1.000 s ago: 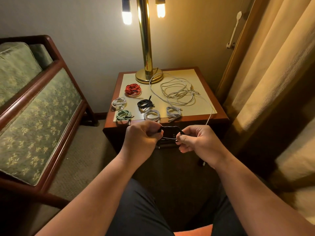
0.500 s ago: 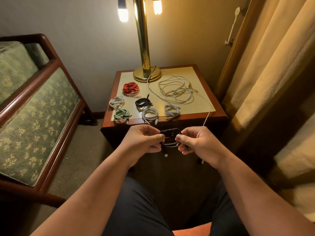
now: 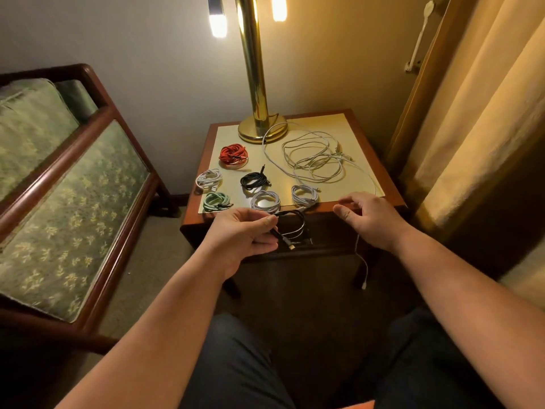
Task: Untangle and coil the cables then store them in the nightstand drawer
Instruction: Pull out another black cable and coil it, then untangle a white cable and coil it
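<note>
free: nightstand point(image 3: 392, 202) right front | blocked: coiled cables point(image 3: 265, 200), lamp base point(image 3: 262, 132)

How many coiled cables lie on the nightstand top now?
6: red coil near the lamp base, white coil at left edge, black coil in the middle, green coil, and two white coils along the front.

L hand point(image 3: 246, 231) grip closed, R hand point(image 3: 368, 218) loose.

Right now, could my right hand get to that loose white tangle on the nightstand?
Probably yes. The right hand is open and empty at the front edge, and the loose white tangle lies just beyond it with nothing between.
</note>
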Motion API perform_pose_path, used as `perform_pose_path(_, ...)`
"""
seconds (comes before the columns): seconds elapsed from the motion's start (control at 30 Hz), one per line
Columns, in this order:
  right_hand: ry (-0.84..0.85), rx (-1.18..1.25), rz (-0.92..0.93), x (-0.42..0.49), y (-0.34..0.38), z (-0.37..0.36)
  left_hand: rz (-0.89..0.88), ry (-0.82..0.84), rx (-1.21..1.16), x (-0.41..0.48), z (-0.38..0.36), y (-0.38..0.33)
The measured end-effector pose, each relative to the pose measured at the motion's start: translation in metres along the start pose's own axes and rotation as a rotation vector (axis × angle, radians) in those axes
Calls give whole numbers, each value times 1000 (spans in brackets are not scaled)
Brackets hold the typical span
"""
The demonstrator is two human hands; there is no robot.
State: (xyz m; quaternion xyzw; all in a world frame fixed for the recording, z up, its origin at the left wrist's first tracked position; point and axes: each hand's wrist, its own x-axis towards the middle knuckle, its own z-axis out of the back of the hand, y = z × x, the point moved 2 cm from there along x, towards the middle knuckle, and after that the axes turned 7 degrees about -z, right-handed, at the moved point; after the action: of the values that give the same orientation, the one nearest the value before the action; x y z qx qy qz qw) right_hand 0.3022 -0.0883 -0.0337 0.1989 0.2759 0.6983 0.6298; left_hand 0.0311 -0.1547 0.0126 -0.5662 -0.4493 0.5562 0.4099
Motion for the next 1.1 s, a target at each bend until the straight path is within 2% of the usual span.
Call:
perform_pose_path(0.13, 20, -232, -35, 45, -30, -4, -5, -58, 102, 32, 1, -6)
perform_pose_path(0.33, 94, -448, -47, 97, -40, -18, -76, -145, 293, 96, 2, -44)
perform_pose_path(0.6, 60, -531, -30, 126, -44, -31, -76, -231, 534, 190, 5, -83)
perform_pose_path(0.77, 63, -542, -31, 130, -48, -33, -53, -151, 781, 234, -5, -64)
perform_pose_path(1.1, 51, -550, -6, 132, -52, -36, -216, 5, 1352, 271, -21, -49)
